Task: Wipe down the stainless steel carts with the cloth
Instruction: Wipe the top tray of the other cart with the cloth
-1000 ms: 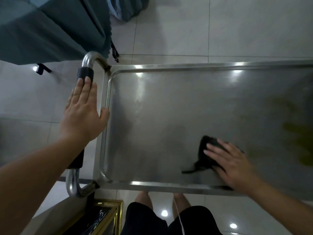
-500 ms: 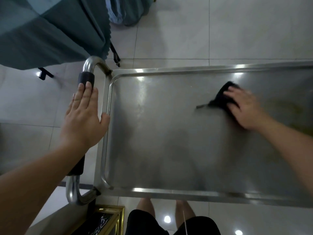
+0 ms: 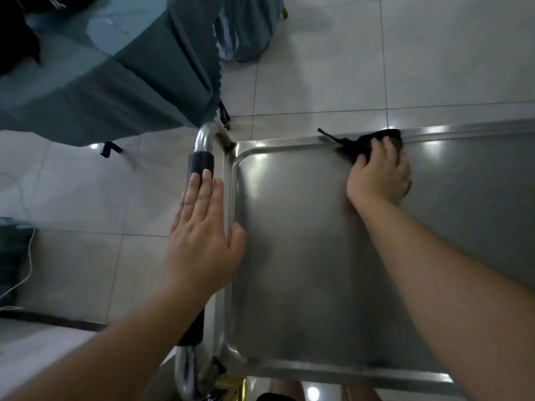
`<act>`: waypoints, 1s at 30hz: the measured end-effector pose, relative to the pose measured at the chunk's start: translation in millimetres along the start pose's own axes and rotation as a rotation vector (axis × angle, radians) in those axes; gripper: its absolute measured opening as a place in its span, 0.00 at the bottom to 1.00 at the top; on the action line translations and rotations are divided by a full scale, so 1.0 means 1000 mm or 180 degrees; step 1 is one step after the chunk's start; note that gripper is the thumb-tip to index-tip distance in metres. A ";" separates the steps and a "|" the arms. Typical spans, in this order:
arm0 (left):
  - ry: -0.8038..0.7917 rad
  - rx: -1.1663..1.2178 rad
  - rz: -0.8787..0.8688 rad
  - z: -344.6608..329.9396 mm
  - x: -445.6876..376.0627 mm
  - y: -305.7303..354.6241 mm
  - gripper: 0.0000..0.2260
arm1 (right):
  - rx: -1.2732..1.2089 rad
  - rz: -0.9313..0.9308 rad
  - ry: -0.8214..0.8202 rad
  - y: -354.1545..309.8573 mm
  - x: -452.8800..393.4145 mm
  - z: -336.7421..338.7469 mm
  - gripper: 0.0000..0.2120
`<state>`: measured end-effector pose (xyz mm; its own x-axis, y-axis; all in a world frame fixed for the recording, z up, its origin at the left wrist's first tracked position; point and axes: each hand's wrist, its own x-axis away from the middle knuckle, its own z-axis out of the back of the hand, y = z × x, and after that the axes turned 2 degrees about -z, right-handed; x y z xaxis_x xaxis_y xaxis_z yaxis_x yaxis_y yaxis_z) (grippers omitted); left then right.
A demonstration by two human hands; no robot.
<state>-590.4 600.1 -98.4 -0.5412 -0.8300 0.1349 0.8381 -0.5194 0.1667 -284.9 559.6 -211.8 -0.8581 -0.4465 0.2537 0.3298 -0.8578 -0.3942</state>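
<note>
The right hand (image 3: 377, 175) presses the dark cloth (image 3: 367, 143) flat against the cart (image 3: 289, 256) far rim, its tail pointing left along the rim. The left hand (image 3: 202, 238) rests open on the handle (image 3: 200, 163).

I see the cart's tray (image 3: 304, 256) lying bare across its middle and near side, so a hand can sweep there freely. My right hand (image 3: 377, 176) and the dark cloth (image 3: 367, 144) sit against the far rim, which walls off that edge. My left hand (image 3: 202, 235) lies flat over the handle (image 3: 200, 164), blocking the tray's left rim. Just beyond the handle hangs a teal tablecloth (image 3: 130, 91), crowding that corner. The floor (image 3: 434, 53) past the far rim is open.
</note>
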 end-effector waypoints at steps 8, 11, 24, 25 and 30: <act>0.0144 -0.0054 -0.0058 -0.004 -0.002 -0.001 0.31 | 0.0454 0.2592 -0.1184 -0.127 0.085 -0.079 0.25; 0.0159 -0.0056 -0.0079 -0.006 -0.002 -0.002 0.31 | 0.0534 0.2894 -0.1363 -0.138 0.091 -0.085 0.25; 0.0024 0.0203 -0.0048 0.003 -0.003 0.000 0.31 | 0.0397 0.0189 0.0079 0.123 -0.062 0.064 0.35; 0.0034 0.0204 -0.0059 0.003 -0.003 -0.001 0.31 | 0.0383 -0.0053 0.0121 0.126 -0.061 0.065 0.34; 0.0058 0.0257 -0.0069 0.001 -0.003 -0.001 0.31 | 0.0393 0.0091 0.0003 0.053 0.002 0.024 0.27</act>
<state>-589.2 603.3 -97.5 -0.5572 -0.8227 0.1127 0.8176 -0.5198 0.2477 -259.9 506.9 -211.3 -0.8479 -0.4711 0.2429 0.4002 -0.8695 -0.2894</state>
